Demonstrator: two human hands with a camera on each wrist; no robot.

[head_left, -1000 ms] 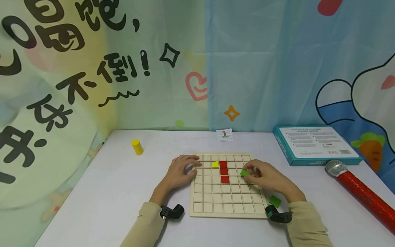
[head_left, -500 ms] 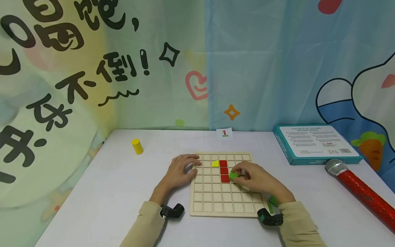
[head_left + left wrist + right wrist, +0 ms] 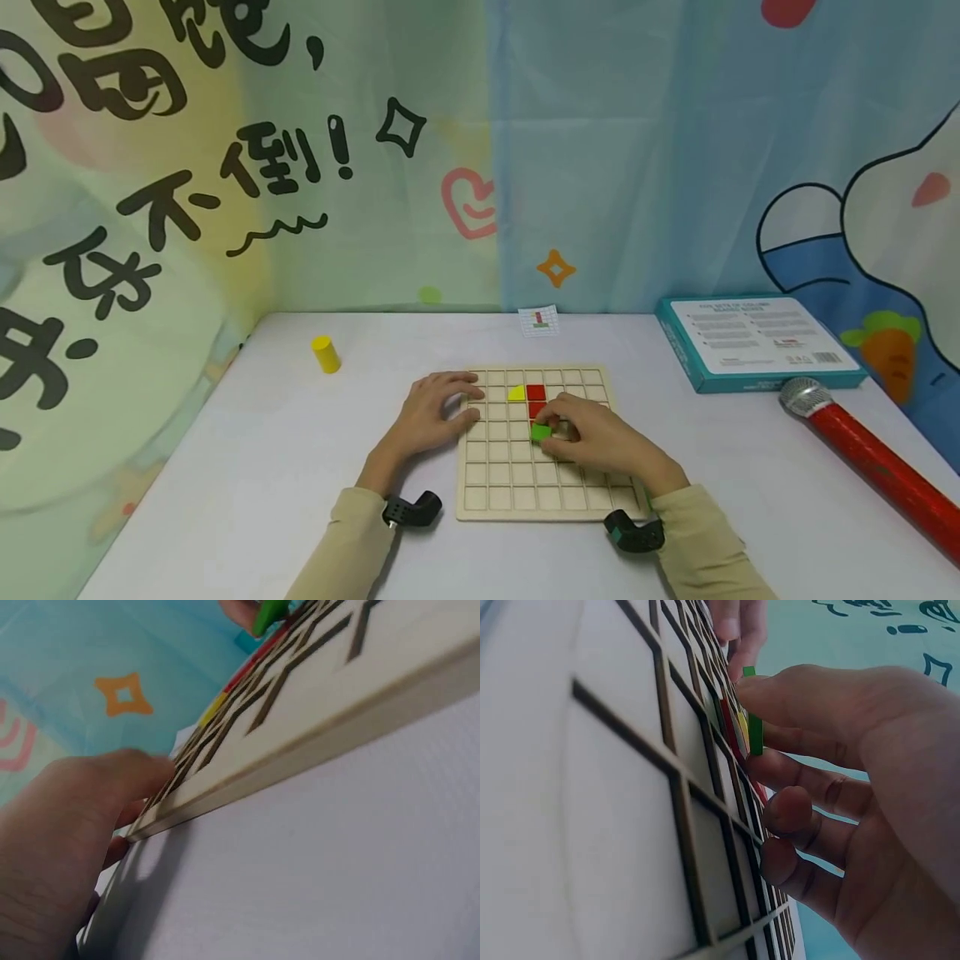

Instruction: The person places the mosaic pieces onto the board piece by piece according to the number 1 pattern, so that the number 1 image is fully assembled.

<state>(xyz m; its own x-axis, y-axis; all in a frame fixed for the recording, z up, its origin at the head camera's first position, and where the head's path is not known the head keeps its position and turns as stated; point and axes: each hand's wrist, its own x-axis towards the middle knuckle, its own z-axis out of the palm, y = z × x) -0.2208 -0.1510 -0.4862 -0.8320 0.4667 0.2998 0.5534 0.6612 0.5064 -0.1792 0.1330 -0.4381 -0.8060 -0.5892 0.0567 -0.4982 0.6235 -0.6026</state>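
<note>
My right hand pinches a small green square tile between thumb and fingers, over the middle of a wooden grid board. In the right wrist view the green tile stands on edge in the grip, close to the board. Red tiles run in a column, the lower part covered by the green tile and fingers. A yellow tile with a curved edge lies left of the top red one. My left hand rests on the board's left edge, its fingers touching the rim.
A small printed grid card lies behind the board. At the back left stands a yellow cylinder. A teal box and a red microphone lie to the right. A printed curtain hangs behind the table.
My right hand has carried the green tile leftward across the board to the red column. Another green tile beside the board is now mostly hidden by the right forearm. The left hand has stayed put.
</note>
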